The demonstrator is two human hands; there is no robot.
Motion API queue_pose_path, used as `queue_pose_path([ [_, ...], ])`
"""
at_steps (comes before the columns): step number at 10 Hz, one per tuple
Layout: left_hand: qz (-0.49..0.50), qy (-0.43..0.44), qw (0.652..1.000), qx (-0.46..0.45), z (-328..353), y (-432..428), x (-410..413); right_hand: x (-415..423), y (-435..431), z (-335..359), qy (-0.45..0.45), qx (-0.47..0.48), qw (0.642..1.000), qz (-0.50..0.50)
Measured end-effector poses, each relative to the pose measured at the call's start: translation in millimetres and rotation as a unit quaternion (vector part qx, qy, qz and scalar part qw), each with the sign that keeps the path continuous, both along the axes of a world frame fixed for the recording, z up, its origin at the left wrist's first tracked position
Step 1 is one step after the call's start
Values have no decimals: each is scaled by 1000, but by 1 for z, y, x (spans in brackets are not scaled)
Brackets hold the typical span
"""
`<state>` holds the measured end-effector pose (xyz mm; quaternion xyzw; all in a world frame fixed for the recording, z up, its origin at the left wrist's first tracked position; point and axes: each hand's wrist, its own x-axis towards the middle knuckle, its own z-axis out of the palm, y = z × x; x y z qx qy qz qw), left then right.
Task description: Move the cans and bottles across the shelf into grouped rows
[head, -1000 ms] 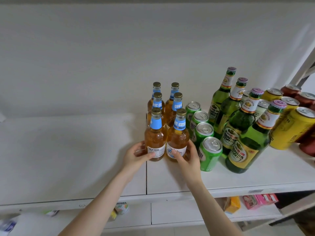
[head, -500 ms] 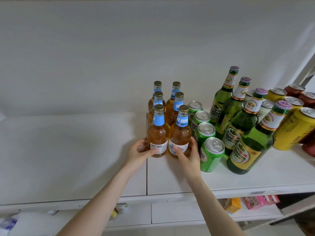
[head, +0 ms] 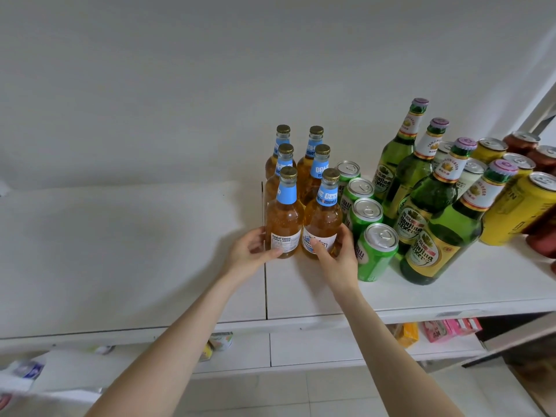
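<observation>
Left hand (head: 249,254), just left of the shelf seam (head: 266,290): fingers curled round the base of the front-left amber bottle (head: 284,218). Right hand (head: 337,260), just right of the seam: fingers wrap the front-right amber bottle (head: 323,218). Low grips, probably so the pair slides upright, flush with the rear amber bottles (head: 319,170). Farther right of the seam: green cans (head: 376,251) in file, green bottles (head: 436,242), yellow cans (head: 517,212), grouped by kind.

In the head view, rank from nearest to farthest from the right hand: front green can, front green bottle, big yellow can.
From the right hand, which grips an amber bottle:
1. Front green can, just to its right.
2. Front green bottle, further right past that can.
3. Big yellow can, far right behind the bottle.
</observation>
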<state>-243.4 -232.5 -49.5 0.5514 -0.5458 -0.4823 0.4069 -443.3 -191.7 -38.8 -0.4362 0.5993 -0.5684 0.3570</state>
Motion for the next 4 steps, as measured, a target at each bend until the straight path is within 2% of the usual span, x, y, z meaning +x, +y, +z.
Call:
queue_pose_path([
  [1, -12, -48, 999, 0, 0, 6, 5, 2, 9, 6, 43, 21, 999, -19],
  [2, -14, -157, 987, -44, 0, 19, 16, 4, 29, 4, 139, 36, 989, -21],
  [3, -6, -298, 947, -117, 12, 44, 24, 2, 58, 7, 283, 55, 958, 6],
  [4, 4, -418, 889, -186, 17, 80, 28, -4, 94, 3, 429, 32, 903, 14],
])
